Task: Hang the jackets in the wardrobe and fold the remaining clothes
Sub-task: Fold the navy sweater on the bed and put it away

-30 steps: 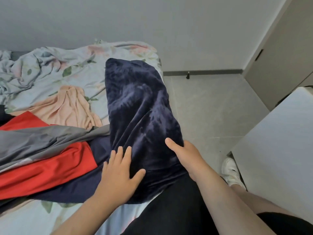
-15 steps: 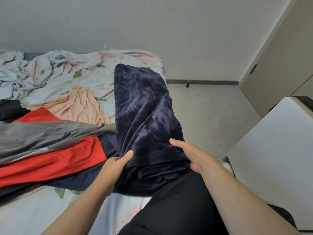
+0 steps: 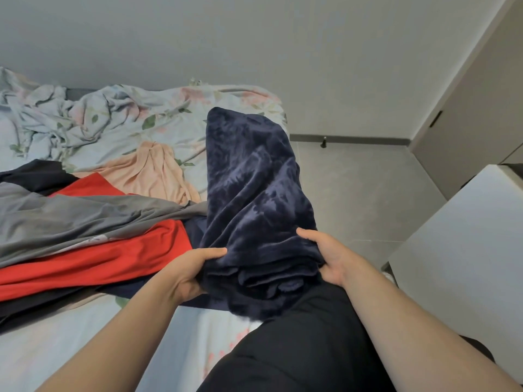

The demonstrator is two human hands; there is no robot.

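A bed (image 3: 36, 343) fills the left side, covered by a pale floral sheet (image 3: 158, 120) that lies crumpled and bunched toward the far left corner. Beyond it rises a plain light wall (image 3: 254, 43) with a dark skirting strip (image 3: 368, 139) along its foot, and a small dark door stopper (image 3: 324, 142) stands at that strip. The floor (image 3: 365, 193) is pale tile, and a white desk (image 3: 467, 250) juts in from the right edge.
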